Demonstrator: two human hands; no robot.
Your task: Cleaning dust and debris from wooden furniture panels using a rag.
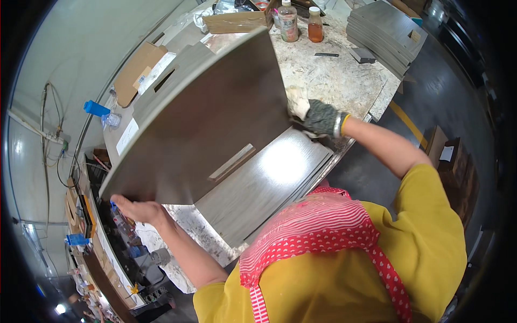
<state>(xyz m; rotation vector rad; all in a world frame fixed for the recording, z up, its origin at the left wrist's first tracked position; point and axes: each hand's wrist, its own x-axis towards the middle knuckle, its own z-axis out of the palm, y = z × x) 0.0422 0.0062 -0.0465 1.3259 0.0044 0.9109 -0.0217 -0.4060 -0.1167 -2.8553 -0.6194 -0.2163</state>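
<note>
Grey panel [199, 118] tilted up off stacked panels [264, 188] on tabletop [328, 75] — long axis spans both grips. Left hand [137, 209] clasps near corner; gloved right hand [318, 116] apparently pinches far edge with rag [297, 101].

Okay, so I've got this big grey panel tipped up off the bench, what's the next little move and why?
Probably swing the grey panel clear of the stack of flat panels before lowering it. The bare left hand grips its near corner and the gloved right hand its far edge, so it hangs tilted, with a cardboard piece and bottles crowding the bench beyond.
</note>
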